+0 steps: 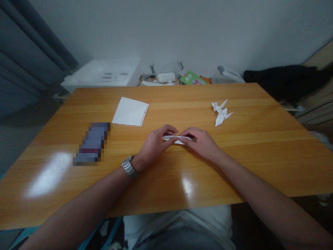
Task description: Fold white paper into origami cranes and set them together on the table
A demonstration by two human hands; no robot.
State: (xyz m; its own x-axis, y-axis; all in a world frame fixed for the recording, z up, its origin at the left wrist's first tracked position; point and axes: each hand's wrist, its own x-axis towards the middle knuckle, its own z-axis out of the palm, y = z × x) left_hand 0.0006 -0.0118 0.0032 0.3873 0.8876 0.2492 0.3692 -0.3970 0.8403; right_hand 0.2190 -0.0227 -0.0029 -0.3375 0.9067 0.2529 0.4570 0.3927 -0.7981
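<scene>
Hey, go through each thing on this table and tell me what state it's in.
Folded paper, creased into a narrow strip, pinched at both ends.
Left hand, closed on the folded paper.
Right hand, closed on the folded paper.
Loose sheet, flat, unfolded.
Paper cranes, fully folded, lying apart from the hands.
Watch, fastened on the left wrist.

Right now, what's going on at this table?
A person sits at a wooden table, pinching a narrow folded white paper between the left hand and the right hand, low against the tabletop. A metal watch is on the left wrist. Farther back to the right lie small folded paper figures that look like cranes. A loose white sheet with a perforated edge lies to the left, beside a blurred dark object.
</scene>
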